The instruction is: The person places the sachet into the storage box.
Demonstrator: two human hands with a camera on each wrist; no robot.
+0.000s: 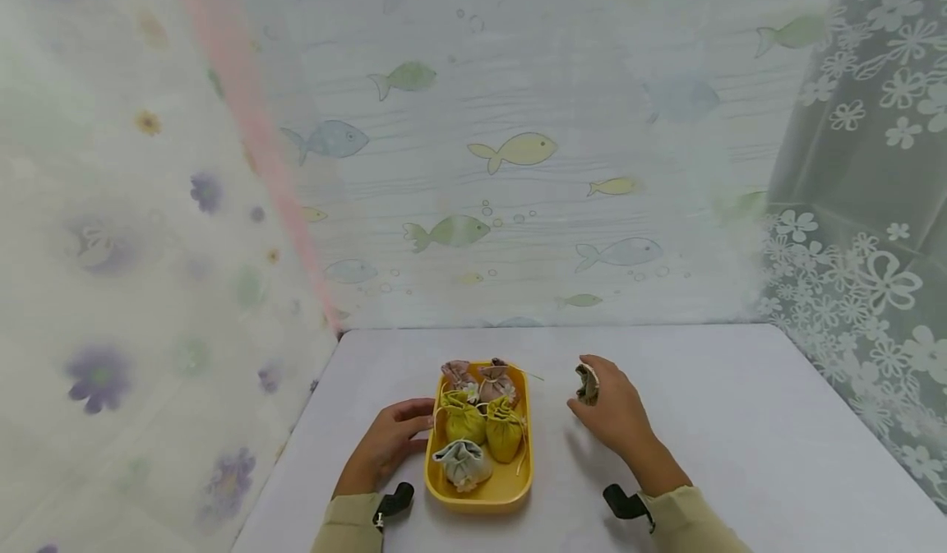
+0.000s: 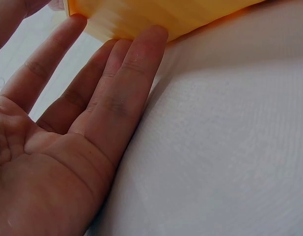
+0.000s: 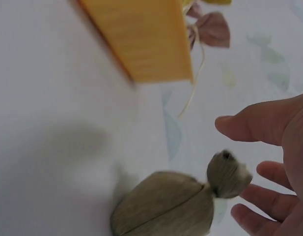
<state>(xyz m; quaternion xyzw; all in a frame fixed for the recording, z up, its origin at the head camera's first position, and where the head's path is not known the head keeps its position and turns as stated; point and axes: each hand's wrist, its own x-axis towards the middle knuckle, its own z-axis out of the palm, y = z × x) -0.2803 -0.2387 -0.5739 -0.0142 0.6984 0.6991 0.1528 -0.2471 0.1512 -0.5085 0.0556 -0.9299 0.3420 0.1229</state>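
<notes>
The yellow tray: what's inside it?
The yellow tray holds five small drawstring pouches: two pinkish, two yellow, one grey. Anything under them is covered. A sixth, olive pouch is outside.

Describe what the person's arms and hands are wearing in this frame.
Both hands are bare: left hand, right hand. No rings or gloves show. Each arm wears a pale khaki long sleeve, ending at the wrist. A small black camera mount is strapped at each cuff.

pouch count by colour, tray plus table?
Pink pouches: 2, in the yellow tray
Yellow pouches: 2, in the tray
Grey-blue pouch: 1, in the tray
Olive pouch: 1, on the table by the right hand
Total: 6
</notes>
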